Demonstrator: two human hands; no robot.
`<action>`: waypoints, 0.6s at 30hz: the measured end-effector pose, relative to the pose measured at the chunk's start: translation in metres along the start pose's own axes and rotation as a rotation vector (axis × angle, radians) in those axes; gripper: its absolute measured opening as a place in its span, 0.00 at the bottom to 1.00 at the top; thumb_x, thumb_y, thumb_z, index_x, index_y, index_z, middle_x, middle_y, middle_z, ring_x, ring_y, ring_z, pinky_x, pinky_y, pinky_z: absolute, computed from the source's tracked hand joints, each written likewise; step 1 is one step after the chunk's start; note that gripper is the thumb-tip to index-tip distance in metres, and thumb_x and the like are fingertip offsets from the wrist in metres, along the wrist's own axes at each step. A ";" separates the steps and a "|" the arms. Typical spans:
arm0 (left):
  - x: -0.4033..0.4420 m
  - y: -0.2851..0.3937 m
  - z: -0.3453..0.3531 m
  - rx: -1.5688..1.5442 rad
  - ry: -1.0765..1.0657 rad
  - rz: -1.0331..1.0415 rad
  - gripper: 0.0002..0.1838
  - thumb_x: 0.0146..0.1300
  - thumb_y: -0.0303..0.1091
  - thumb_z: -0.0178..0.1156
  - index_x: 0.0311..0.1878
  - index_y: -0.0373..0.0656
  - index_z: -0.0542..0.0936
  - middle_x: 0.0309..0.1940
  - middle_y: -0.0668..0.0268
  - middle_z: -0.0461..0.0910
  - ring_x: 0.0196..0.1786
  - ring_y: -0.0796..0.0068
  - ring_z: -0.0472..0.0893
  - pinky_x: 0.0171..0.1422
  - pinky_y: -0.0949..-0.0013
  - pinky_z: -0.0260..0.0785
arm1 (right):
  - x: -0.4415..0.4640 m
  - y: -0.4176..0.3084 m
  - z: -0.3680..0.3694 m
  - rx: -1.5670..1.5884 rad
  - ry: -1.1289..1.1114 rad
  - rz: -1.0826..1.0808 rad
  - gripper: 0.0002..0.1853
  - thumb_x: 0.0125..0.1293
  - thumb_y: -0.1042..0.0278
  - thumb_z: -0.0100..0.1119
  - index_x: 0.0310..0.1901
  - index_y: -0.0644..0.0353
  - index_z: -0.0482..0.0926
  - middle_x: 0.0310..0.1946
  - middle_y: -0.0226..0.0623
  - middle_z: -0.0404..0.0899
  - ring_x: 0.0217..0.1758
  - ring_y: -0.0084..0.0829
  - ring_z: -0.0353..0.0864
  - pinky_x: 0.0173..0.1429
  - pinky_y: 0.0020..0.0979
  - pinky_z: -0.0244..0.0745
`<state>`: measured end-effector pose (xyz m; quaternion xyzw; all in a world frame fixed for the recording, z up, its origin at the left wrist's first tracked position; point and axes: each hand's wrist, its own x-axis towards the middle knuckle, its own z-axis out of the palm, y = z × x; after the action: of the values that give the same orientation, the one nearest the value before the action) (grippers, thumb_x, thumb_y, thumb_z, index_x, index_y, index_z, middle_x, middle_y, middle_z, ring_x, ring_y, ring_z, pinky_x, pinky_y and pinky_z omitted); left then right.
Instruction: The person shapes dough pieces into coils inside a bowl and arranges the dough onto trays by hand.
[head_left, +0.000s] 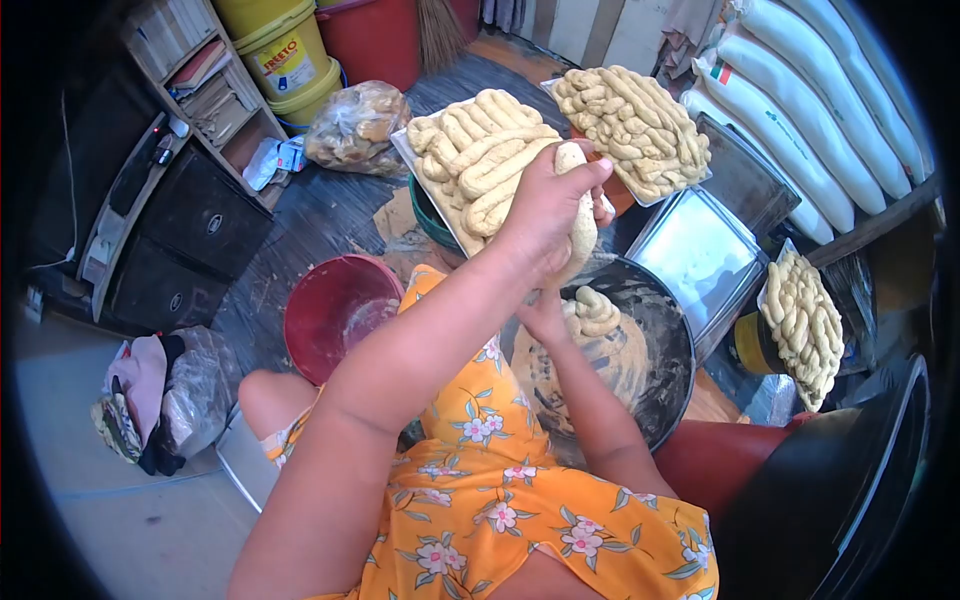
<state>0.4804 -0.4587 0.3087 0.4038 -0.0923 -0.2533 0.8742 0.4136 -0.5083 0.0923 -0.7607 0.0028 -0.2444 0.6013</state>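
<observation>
My left hand (560, 200) is raised in front of me, its fingers wrapped round a thick pale dough strand (583, 235) that hangs down. Below it, my right hand (545, 315) is at the strand's lower end, its fingers mostly hidden behind my left wrist and the dough. Beneath both hands is a wide black basin (672, 330) dusted with flour, with a small twisted dough piece (592, 312) in it. Beyond my left hand, a white tray (408, 150) holds rows of dough twists (470, 140). A second tray (700, 178) of dough twists (630, 120) lies to its right.
A red tub (335, 310) is at the left. Empty metal trays (695, 255) lean right of the basin, near another load of dough twists (803, 320). White sacks (800, 130) are stacked at the upper right. Yellow buckets (290, 65) and a filled plastic bag (358, 125) are at the back.
</observation>
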 end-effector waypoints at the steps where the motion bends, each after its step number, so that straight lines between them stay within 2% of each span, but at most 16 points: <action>1: 0.002 0.008 -0.001 0.003 0.021 0.031 0.17 0.59 0.31 0.62 0.49 0.41 0.69 0.23 0.67 0.71 0.20 0.77 0.71 0.27 0.70 0.70 | 0.003 0.014 0.005 0.012 -0.076 0.099 0.29 0.51 0.67 0.70 0.53 0.62 0.68 0.41 0.37 0.75 0.42 0.27 0.75 0.47 0.28 0.72; 3: 0.009 0.032 -0.008 0.009 0.061 0.084 0.15 0.59 0.32 0.62 0.46 0.42 0.71 0.24 0.67 0.71 0.20 0.77 0.71 0.27 0.70 0.70 | 0.003 0.053 0.016 0.035 -0.222 0.303 0.21 0.52 0.69 0.69 0.46 0.64 0.72 0.34 0.33 0.76 0.35 0.24 0.76 0.42 0.26 0.73; 4: 0.010 0.054 -0.010 0.035 0.131 0.191 0.09 0.61 0.32 0.61 0.41 0.43 0.72 0.23 0.68 0.70 0.21 0.77 0.71 0.26 0.71 0.70 | 0.002 0.047 0.018 0.041 -0.207 0.395 0.14 0.53 0.70 0.68 0.37 0.65 0.74 0.28 0.28 0.76 0.28 0.20 0.75 0.35 0.24 0.72; 6: 0.029 0.091 -0.044 0.045 0.123 0.335 0.05 0.62 0.31 0.60 0.38 0.44 0.73 0.21 0.70 0.70 0.21 0.78 0.70 0.27 0.75 0.70 | 0.010 0.040 0.002 0.232 -0.354 0.503 0.15 0.52 0.70 0.69 0.39 0.64 0.74 0.29 0.28 0.76 0.29 0.20 0.76 0.35 0.24 0.73; 8: 0.044 0.124 -0.083 0.066 0.172 0.390 0.07 0.61 0.32 0.61 0.38 0.45 0.73 0.21 0.70 0.70 0.21 0.78 0.70 0.27 0.73 0.70 | 0.029 0.049 -0.027 0.378 -0.488 0.570 0.17 0.51 0.70 0.70 0.42 0.62 0.75 0.30 0.27 0.77 0.29 0.20 0.76 0.35 0.24 0.73; 9: 0.049 0.136 -0.104 0.074 0.201 0.408 0.08 0.61 0.32 0.61 0.39 0.45 0.72 0.22 0.69 0.70 0.21 0.77 0.70 0.27 0.72 0.70 | 0.049 0.028 -0.042 0.350 -0.450 0.582 0.21 0.50 0.70 0.71 0.46 0.61 0.74 0.30 0.28 0.77 0.29 0.20 0.77 0.34 0.23 0.73; 10: 0.052 0.147 -0.122 0.108 0.277 0.434 0.08 0.62 0.32 0.60 0.40 0.44 0.71 0.22 0.69 0.70 0.21 0.77 0.70 0.27 0.70 0.71 | 0.074 0.011 -0.052 0.326 -0.406 0.559 0.26 0.50 0.70 0.71 0.52 0.60 0.71 0.32 0.29 0.78 0.29 0.19 0.76 0.32 0.22 0.72; 11: 0.058 0.154 -0.145 0.154 0.273 0.482 0.08 0.63 0.33 0.59 0.40 0.45 0.71 0.22 0.69 0.69 0.21 0.77 0.70 0.27 0.70 0.70 | 0.100 0.004 -0.060 0.042 -0.342 0.455 0.29 0.51 0.68 0.71 0.55 0.59 0.69 0.35 0.31 0.78 0.29 0.19 0.75 0.31 0.21 0.71; 12: 0.062 0.161 -0.166 0.205 0.331 0.497 0.08 0.64 0.34 0.58 0.41 0.44 0.70 0.22 0.69 0.69 0.21 0.77 0.70 0.27 0.70 0.69 | 0.130 0.008 -0.069 0.149 -0.381 0.418 0.31 0.51 0.66 0.71 0.56 0.61 0.68 0.37 0.32 0.78 0.33 0.21 0.76 0.36 0.24 0.72; 13: 0.065 0.167 -0.183 0.219 0.366 0.502 0.08 0.64 0.34 0.58 0.41 0.44 0.70 0.22 0.69 0.69 0.21 0.77 0.70 0.27 0.70 0.69 | 0.161 0.003 -0.072 -0.036 -0.347 0.180 0.29 0.50 0.65 0.71 0.54 0.61 0.71 0.38 0.34 0.79 0.39 0.25 0.77 0.44 0.27 0.73; 14: 0.068 0.171 -0.199 0.232 0.403 0.508 0.09 0.64 0.34 0.58 0.41 0.44 0.70 0.22 0.69 0.68 0.21 0.77 0.70 0.27 0.71 0.69 | 0.191 -0.011 -0.074 -0.199 -0.386 0.140 0.27 0.49 0.64 0.72 0.51 0.61 0.74 0.39 0.36 0.79 0.45 0.27 0.76 0.51 0.28 0.71; 15: 0.072 0.172 -0.210 0.246 0.442 0.512 0.09 0.64 0.35 0.58 0.41 0.44 0.70 0.22 0.70 0.68 0.21 0.77 0.69 0.27 0.71 0.68 | 0.218 -0.023 -0.071 -0.379 -0.370 -0.023 0.24 0.50 0.64 0.72 0.48 0.63 0.76 0.40 0.38 0.79 0.45 0.27 0.77 0.50 0.29 0.71; 18: 0.088 0.168 -0.232 0.369 0.527 0.525 0.09 0.63 0.34 0.59 0.42 0.43 0.70 0.23 0.70 0.69 0.22 0.78 0.70 0.27 0.71 0.68 | 0.292 -0.011 -0.043 -0.410 -0.386 -0.145 0.20 0.53 0.67 0.67 0.48 0.58 0.78 0.44 0.39 0.79 0.46 0.35 0.78 0.52 0.33 0.72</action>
<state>0.7020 -0.2596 0.2794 0.5674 -0.0088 0.1110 0.8159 0.6509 -0.6320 0.2162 -0.8970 -0.1170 -0.1319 0.4052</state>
